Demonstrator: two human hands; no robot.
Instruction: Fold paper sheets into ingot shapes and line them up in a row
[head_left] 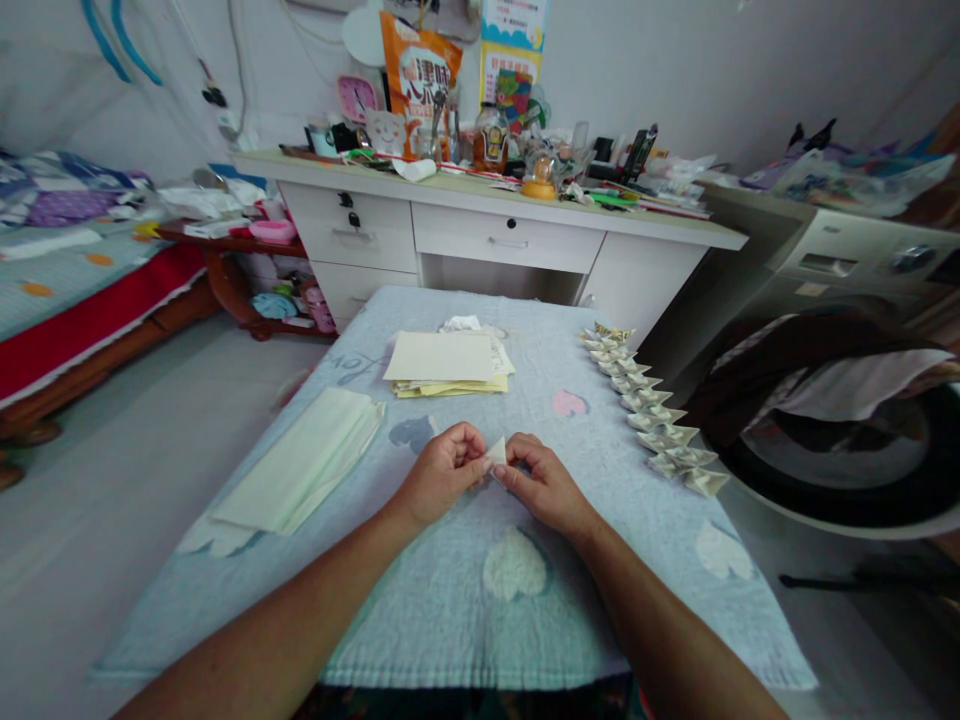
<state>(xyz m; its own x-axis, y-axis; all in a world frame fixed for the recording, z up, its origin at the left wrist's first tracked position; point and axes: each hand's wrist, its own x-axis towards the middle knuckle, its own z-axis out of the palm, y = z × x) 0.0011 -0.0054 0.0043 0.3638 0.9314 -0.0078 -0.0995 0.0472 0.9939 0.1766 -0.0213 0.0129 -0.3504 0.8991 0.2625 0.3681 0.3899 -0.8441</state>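
Between my two hands, above the middle of the cloth-covered table [442, 610], is a small folded piece of pale paper [497, 452] with a pointed tip upward. My left hand [448, 468] pinches its left side between thumb and fingers. On the right side, the thumb and fingers of my right hand [541, 482] are closed on the same paper. Part of the folded paper is hidden behind my fingertips. Along the table's right side runs a row of several folded paper boats [651, 405], pale and pointed, the farthest one darker and patterned.
A stack of cream and yellow paper sheets [444, 357] lies beyond my hands. Long pale green sheets [304, 465] lie at the left. Behind stands a white desk [510, 240] crowded with jars and a bag. A front-loading washing machine [840, 250] with laundry is at the right.
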